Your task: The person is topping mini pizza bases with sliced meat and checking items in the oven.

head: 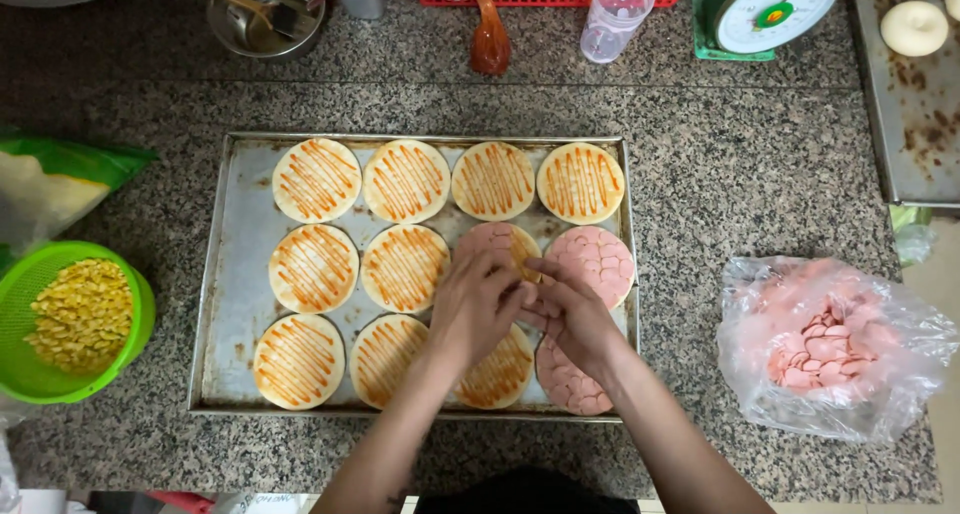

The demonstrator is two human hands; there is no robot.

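A metal baking tray [232, 274] holds rows of small round dough bases striped with orange sauce [317, 180]. Two bases at the right, one in the middle row [600, 259] and one in the near row [562, 382], are covered with pink sausage slices. A third base [492, 239] is partly covered. My left hand [478, 304] and my right hand [572, 312] meet over that third base, fingers pinched together on what look like sausage slices. They hide part of the near-row bases.
A clear plastic bag of pink sausage slices [830, 344] lies right of the tray. A green colander of corn kernels [70, 319] sits at left. At the back stand a sauce bag [490, 39], metal pot [265, 14], plastic cup [615, 14], scale [770, 9] and another tray [915, 94].
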